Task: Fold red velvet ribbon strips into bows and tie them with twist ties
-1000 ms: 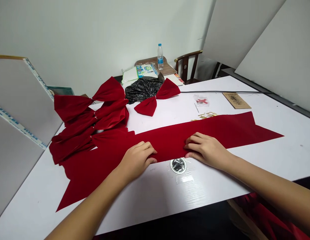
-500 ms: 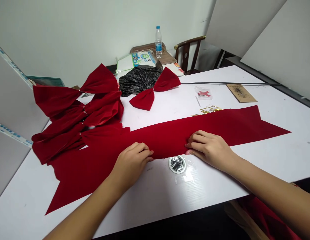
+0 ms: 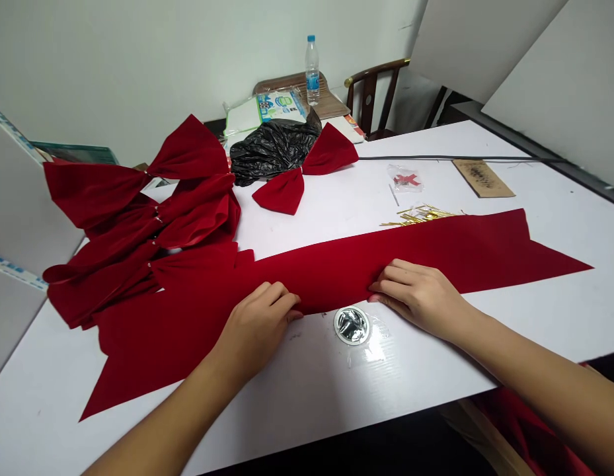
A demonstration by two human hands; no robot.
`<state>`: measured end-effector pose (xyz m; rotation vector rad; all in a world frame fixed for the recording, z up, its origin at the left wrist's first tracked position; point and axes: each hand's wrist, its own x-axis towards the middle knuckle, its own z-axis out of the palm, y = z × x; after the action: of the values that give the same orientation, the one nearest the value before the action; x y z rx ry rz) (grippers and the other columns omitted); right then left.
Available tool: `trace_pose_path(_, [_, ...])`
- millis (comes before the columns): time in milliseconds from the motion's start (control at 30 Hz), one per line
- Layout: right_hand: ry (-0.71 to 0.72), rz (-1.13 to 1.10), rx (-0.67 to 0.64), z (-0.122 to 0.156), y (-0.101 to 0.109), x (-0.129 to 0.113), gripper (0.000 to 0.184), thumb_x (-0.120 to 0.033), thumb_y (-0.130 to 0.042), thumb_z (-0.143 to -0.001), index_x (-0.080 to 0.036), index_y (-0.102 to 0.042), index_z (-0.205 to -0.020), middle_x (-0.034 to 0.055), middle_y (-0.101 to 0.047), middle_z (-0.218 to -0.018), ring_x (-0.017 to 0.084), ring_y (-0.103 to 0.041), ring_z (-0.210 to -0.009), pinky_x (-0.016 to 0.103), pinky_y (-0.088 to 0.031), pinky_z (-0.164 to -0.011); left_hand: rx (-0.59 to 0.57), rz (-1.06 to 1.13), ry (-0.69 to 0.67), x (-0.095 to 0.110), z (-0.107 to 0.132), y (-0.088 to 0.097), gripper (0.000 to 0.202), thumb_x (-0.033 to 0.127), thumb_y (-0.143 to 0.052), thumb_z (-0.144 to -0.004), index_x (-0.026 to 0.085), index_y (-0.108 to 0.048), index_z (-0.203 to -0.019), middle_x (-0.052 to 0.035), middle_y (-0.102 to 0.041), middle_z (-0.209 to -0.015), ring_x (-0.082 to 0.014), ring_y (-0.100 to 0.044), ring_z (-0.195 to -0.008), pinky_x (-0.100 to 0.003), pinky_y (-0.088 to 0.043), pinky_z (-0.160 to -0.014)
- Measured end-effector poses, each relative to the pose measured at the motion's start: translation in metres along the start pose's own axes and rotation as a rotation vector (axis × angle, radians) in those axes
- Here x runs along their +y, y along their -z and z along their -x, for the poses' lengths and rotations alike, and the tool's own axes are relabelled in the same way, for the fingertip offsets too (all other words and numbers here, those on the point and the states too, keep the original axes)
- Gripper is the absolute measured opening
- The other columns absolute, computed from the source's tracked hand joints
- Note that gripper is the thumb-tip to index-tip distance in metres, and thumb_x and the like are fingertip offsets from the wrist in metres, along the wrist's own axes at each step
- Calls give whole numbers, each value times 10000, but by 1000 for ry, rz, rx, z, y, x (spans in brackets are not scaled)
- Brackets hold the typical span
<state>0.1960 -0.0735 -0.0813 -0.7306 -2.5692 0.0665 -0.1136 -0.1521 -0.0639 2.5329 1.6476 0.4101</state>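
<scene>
A long red velvet ribbon (image 3: 336, 271) with notched ends stretches across the table in front of me. At its near edge, left of the middle, my left hand (image 3: 262, 320) pinches the cloth with curled fingers. My right hand (image 3: 418, 294) grips the same edge farther right, thumb underneath and fingers on top. Between the hands, just below the ribbon, a round silver-rimmed disc (image 3: 351, 325) lies under clear tape on the table. Gold twist ties (image 3: 418, 215) lie behind the ribbon, partly covered by it.
Several red bows (image 3: 153, 225) are piled at the left, and another bow (image 3: 307, 168) leans by a black plastic bag (image 3: 271, 152). Farther back stand a water bottle (image 3: 312, 73) and a wooden chair (image 3: 373, 99). A brown cardboard piece (image 3: 484, 178) and a small clear packet (image 3: 406, 178) lie at the right.
My view has shifted slightly. Both hands stay at nearly the same places on the ribbon's near edge, and the ribbon lies much as before.
</scene>
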Motion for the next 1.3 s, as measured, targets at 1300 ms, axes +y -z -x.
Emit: trace_pose_path(1300, [-1,-121,-70,2,5,10,210,-335,-600,-1005,-163,-721,-984,30,-652,-885,146,-553,-836,277,-437,-687,-211,350,72,-1,1,16,181,324,-532,-1017,243,-627,-1149,-7,-607,-1059,-136,-573,-941,-276,-500,-823])
